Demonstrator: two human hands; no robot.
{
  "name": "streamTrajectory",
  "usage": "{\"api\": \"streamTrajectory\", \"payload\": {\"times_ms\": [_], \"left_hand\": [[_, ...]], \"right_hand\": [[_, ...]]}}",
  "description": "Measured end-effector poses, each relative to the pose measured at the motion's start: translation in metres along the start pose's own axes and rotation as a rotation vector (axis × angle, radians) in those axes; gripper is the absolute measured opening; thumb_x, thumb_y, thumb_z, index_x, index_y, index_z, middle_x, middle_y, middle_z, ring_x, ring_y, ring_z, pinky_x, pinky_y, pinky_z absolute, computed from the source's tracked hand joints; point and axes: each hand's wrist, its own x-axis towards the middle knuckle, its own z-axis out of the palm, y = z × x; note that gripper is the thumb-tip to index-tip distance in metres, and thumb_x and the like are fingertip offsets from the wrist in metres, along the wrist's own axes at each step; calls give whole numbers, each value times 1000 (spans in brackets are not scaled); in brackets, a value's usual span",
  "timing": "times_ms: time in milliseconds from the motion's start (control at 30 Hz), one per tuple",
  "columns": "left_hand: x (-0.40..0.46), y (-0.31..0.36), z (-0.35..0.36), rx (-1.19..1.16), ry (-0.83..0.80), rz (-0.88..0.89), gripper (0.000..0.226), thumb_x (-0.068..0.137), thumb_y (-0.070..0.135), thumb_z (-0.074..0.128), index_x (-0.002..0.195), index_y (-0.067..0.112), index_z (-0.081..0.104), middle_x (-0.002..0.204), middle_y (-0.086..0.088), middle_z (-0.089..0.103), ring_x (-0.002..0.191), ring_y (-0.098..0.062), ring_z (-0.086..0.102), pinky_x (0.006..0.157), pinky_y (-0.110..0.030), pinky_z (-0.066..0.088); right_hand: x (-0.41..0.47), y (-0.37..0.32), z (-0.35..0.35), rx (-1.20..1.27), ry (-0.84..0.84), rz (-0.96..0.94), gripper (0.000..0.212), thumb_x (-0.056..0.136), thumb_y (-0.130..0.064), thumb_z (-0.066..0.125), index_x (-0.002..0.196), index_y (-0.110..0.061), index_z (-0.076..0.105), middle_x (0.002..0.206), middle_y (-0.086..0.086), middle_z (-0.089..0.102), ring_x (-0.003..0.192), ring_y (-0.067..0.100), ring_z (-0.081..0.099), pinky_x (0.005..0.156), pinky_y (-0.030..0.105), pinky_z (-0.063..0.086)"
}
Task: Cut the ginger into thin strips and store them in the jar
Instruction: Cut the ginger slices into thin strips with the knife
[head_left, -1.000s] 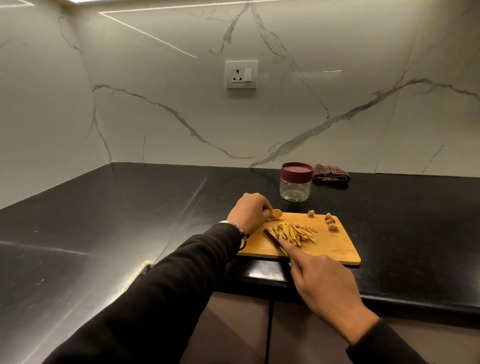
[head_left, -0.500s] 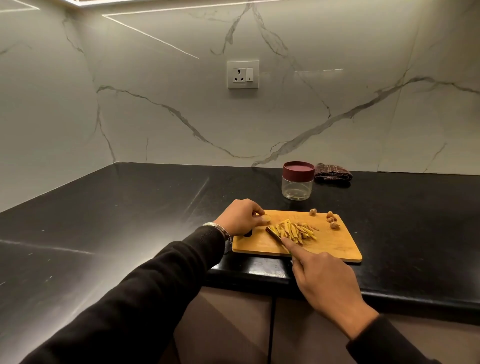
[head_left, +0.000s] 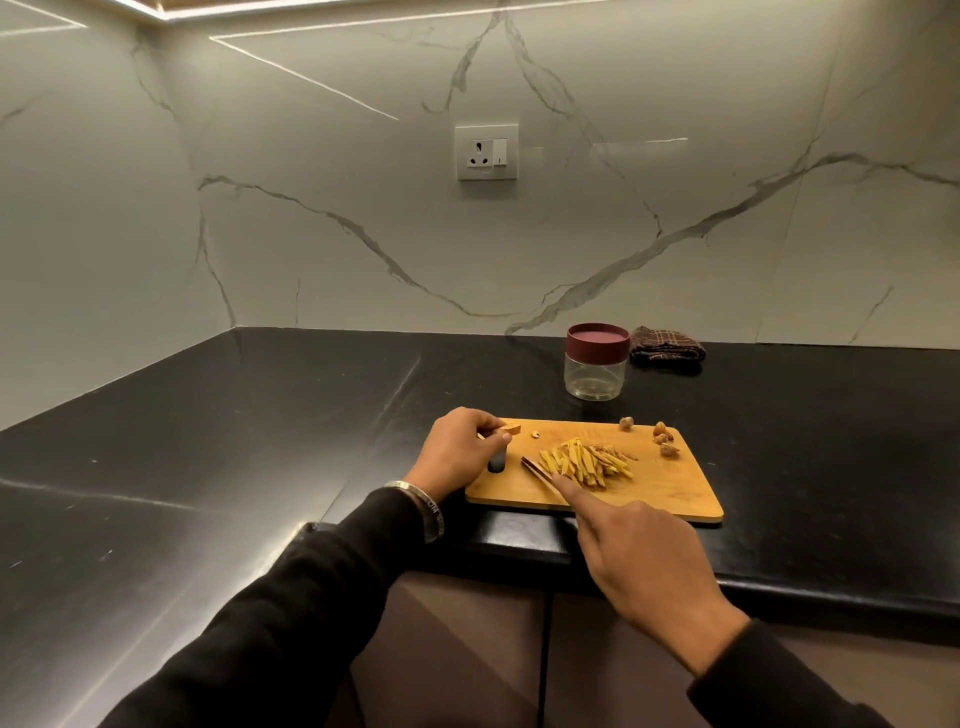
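Since before, left hand (head_left: 457, 453) lowered its ginger piece (head_left: 511, 428) onto the board (head_left: 670, 493), still pinching it. Right hand (head_left: 644, 561) grips the knife (head_left: 537, 472) beside light, stiff strips (head_left: 587, 463); gather these by pinching.

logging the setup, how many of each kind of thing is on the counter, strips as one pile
cutting board: 1
jar: 1
folded cloth: 1
knife: 1
pile of ginger strips: 1
ginger piece in the left hand: 1
small scraps at the board's far right: about 4, too small to be sure
total: about 10
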Motion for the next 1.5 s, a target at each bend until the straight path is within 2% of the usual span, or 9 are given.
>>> {"api": "streamTrajectory", "payload": {"times_ms": [200,633,800,900,1000,1100,1200,1333,1500], "left_hand": [[-15,-8,11,-79,67,16,21,93,27,69,113,22,71,103,7,66,94,-10,61,83,-22,46],[-20,-13,17,-64,32,123,28,93,23,69,121,25,69,111,12,59,101,-7,55,86,-20,46],[-18,-15,19,-37,17,164,25,90,30,71,114,37,71,109,18,61,103,-8,56,95,-43,49],[-14,-11,16,18,-33,217,22,88,33,74,107,43,72,107,23,63,105,-9,56,98,-47,46],[-9,-5,7,53,-137,302,23,88,26,74,105,41,73,100,26,64,101,-7,56,96,-43,48],[-4,2,1,46,-248,320,23,92,18,69,109,31,75,112,15,68,104,-8,59,95,-34,52],[-9,7,5,4,-196,314,21,95,20,65,112,30,73,117,11,63,102,-6,58,92,-25,51],[-20,4,17,-56,-140,364,18,90,34,72,107,30,70,109,14,61,98,-3,58,85,-19,51],[-18,-1,16,-72,-119,431,14,86,24,77,99,23,73,99,13,67,93,-2,61,79,-14,48]], "right_hand": [[12,2,0,-72,-16,26,54,107,-43,25,157,-46,4,71,-10,36,59,4,36,49,22,24],[24,22,2,41,-27,89,51,107,-44,29,154,-53,10,80,-10,52,68,5,52,53,19,39],[24,21,2,99,-29,95,50,107,-44,29,154,-51,14,79,-11,52,67,5,52,51,17,35],[17,19,1,145,-16,82,51,107,-43,30,155,-49,15,76,-12,52,64,4,51,50,17,32],[12,19,2,177,-13,88,50,106,-43,32,154,-51,16,79,-12,56,68,5,53,54,17,37],[11,18,2,183,-31,101,50,106,-43,32,153,-52,17,81,-11,57,71,6,54,61,21,46],[10,18,0,193,-33,113,50,107,-42,32,153,-52,17,79,-11,56,69,6,54,56,19,42],[6,16,-2,187,-8,132,51,107,-42,31,154,-51,14,77,-10,56,66,5,53,50,20,36],[2,9,-4,207,-50,114,54,106,-40,32,156,-45,12,74,-9,56,65,6,53,50,20,33]]}}
